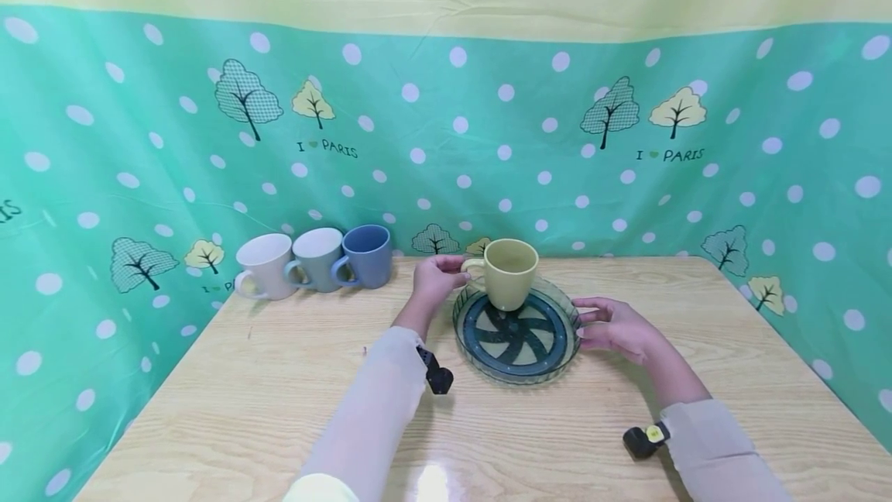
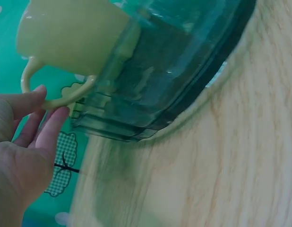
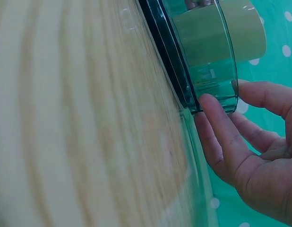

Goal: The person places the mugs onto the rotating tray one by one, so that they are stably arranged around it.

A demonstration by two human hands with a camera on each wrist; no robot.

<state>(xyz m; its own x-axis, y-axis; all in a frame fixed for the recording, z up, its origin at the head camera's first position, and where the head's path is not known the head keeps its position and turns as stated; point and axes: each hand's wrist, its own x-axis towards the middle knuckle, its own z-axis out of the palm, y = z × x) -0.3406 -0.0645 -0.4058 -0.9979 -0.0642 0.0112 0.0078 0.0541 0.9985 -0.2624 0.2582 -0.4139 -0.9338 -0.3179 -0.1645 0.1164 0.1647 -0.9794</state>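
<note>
A yellow mug (image 1: pixel 511 277) stands upright in the back part of a round, clear greenish tray (image 1: pixel 514 372) with a dark swirl-patterned base. My left hand (image 1: pixel 435 283) pinches the mug's handle between thumb and fingers, as the left wrist view shows at the handle (image 2: pixel 65 100). On the tray's right side, my right hand (image 1: pixel 613 329) holds the rim. In the right wrist view the thumb or forefinger touches the top of the tray wall (image 3: pixel 217 78), and other fingers lie against its lower outside.
At the back left stand a white mug (image 1: pixel 268 266), a grey-green mug (image 1: pixel 319 258) and a blue mug (image 1: pixel 368 256) in a row, handles toward the left. A green dotted curtain (image 1: pixel 460 138) hangs behind the wooden table (image 1: pixel 313 401) and along its sides.
</note>
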